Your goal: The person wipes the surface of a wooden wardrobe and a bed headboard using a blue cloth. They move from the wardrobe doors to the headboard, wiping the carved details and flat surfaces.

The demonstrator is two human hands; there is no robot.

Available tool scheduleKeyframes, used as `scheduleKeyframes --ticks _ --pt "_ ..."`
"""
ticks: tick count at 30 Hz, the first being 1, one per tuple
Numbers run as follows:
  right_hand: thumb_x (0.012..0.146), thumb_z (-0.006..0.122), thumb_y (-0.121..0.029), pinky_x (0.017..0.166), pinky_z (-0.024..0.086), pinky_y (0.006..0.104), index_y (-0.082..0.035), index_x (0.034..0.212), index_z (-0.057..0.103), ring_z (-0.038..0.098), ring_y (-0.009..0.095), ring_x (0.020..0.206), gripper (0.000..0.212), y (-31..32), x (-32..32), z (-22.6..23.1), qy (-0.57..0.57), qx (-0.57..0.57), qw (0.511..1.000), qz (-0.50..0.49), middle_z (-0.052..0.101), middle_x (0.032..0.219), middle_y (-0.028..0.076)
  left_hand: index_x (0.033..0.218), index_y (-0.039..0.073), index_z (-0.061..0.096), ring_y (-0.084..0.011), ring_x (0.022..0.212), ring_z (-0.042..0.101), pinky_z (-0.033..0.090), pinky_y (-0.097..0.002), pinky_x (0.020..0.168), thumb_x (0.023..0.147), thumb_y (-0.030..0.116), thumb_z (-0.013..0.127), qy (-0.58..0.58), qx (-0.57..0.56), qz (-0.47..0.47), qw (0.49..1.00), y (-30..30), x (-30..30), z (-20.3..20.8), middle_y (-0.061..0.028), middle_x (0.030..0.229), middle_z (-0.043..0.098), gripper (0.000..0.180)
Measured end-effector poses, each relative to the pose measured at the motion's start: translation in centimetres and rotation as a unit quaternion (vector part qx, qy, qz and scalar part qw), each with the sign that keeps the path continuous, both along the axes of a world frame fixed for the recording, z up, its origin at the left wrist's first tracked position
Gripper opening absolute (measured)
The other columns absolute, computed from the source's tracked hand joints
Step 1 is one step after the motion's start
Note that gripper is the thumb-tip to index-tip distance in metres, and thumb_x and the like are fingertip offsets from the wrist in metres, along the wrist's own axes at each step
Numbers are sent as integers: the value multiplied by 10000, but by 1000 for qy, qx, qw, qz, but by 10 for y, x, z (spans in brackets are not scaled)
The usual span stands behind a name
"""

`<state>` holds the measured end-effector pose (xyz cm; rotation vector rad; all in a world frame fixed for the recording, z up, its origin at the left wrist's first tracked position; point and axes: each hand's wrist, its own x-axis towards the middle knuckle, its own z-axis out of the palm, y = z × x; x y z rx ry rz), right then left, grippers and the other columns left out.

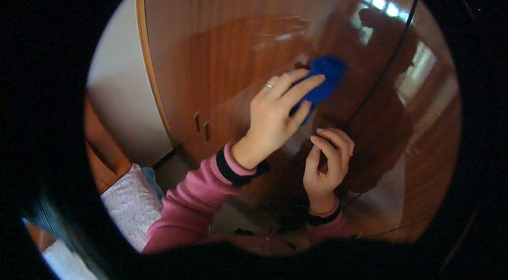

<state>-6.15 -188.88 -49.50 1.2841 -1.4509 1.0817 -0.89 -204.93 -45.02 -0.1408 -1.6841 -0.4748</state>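
My left hand (272,113), with a ring on one finger, presses a bunched blue cloth (329,76) against a glossy reddish-brown wooden panel (233,57). Its fingers lie over the cloth, and part of the cloth sticks out beyond the fingertips. Lower and to the right, my right hand (328,166) is raised near the same panel with its fingers loosely bent and a gap beside the thumb. Nothing shows in it. Both arms wear pink sleeves with dark cuffs.
Two small metal handles (202,126) sit on the wood at left. A dark seam or cord (389,60) runs diagonally across the right side. Bright window reflections (386,6) and a dark reflected shape show in the gloss. A pale wall (124,63) and white patterned fabric (132,203) are at left.
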Motion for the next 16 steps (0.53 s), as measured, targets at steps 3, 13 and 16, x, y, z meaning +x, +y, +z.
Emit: scheduleKeyframes --ticks 3,13,16 --pt "811 650 108 965 502 462 -68 1082 754 624 342 1114 340 -2 -2 3 -5 5 1000 1 693 1176 102 1292 89 737 -345 1152 691 555 -394 981 796 -35 769 31 23 2 999 -23 -7 7 -169 1253 702 512" --pt "829 682 81 961 518 444 -62 1072 762 652 341 1079 292 19 -24 45 17 -15 998 -52 706 1157 116 1398 85 652 -266 1143 677 551 -368 943 908 39 770 80 260 80 959 -132 -28 -34 -107 1324 685 506" --pt "875 671 54 973 548 429 -14 1112 752 681 334 1095 260 52 -16 72 31 -32 995 -88 718 1168 160 1420 76 630 -255 1155 671 543 -361 969 908 63 786 90 221 211 948 -178 -32 -59 -107 1337 681 535"
